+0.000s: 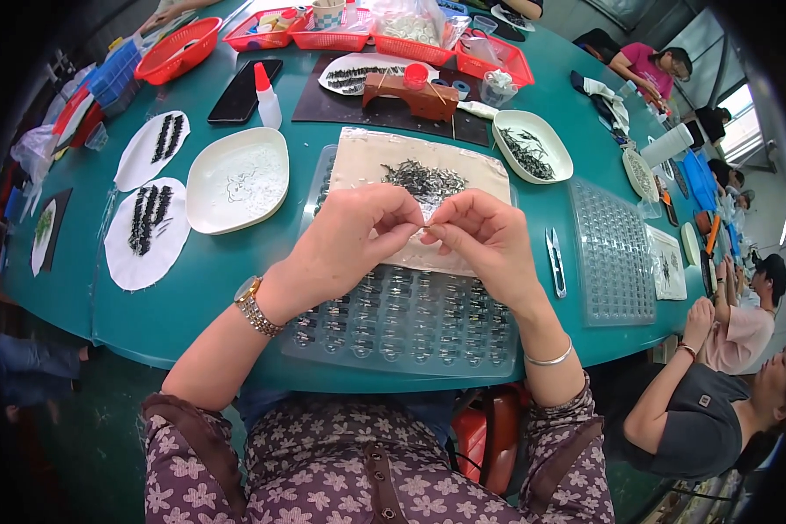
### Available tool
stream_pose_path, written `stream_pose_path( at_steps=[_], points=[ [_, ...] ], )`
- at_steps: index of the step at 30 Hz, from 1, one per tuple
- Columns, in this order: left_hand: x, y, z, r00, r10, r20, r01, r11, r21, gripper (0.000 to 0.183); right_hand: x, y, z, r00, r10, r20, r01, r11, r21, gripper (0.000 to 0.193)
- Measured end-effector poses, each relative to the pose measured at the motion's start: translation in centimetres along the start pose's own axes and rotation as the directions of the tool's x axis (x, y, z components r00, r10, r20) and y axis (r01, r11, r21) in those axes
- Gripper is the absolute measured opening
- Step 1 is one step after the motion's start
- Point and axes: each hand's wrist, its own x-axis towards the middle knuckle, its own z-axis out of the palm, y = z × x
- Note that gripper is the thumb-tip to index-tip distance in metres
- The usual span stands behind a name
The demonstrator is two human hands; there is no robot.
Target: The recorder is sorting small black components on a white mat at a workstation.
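My left hand (358,229) and my right hand (485,240) meet fingertip to fingertip above a beige cloth pad (358,157). Both are closed in a pinch on something tiny, too small to make out. Just beyond the fingertips, a heap of small dark and silvery pieces (424,177) is spread on the pad. Under the pad and my wrists lies a clear plastic compartment tray (410,319), with small dark pieces sitting in rows of its pockets. To the right of my right hand rests a pair of thread snips (555,262).
Left stand a cream dish (203,188) and white cloth rounds (122,266) bearing black strips. A red-capped bottle (268,103) and a brown wooden stand (402,98) are farther back. Right are a dish of dark pieces (559,157) and another clear tray (598,262). Several people sit along the right.
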Motion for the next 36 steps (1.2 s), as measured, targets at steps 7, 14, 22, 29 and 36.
stream_pose_path(
  at_steps=[7, 14, 22, 29, 36],
  points=[
    [0.0, -0.2, 0.0, 0.997, 0.068, -0.029, -0.066, 0.996, 0.058, 0.008, 0.1, -0.1, 0.1, 1.0, -0.004, -0.006, 0.004, 1.0, -0.01, 0.012],
    [-0.5, -0.3, -0.1, 0.998, 0.05, -0.026, -0.048, 0.998, 0.051, 0.007, 0.0, 0.1, 0.6, 1.0, 0.001, -0.019, -0.001, 1.0, -0.001, 0.012],
    [0.5, 0.9, 1.1, 0.995, 0.097, -0.027, -0.087, 0.967, 0.24, 0.011, -0.4, -0.1, 0.0, 0.981, -0.189, -0.042, 0.167, 0.936, -0.31, 0.017],
    [0.8, 0.9, 1.8, 0.999, 0.04, -0.037, -0.034, 0.986, 0.165, 0.01, 0.6, -0.7, -1.9, 0.983, -0.135, -0.121, 0.104, 0.968, -0.23, 0.022],
    [0.6, 0.7, 1.8, 0.982, -0.189, -0.014, 0.188, 0.979, -0.083, 0.007, 1.1, -0.2, -6.7, 0.971, -0.047, -0.236, -0.085, 0.851, -0.519, 0.007]
  ],
)
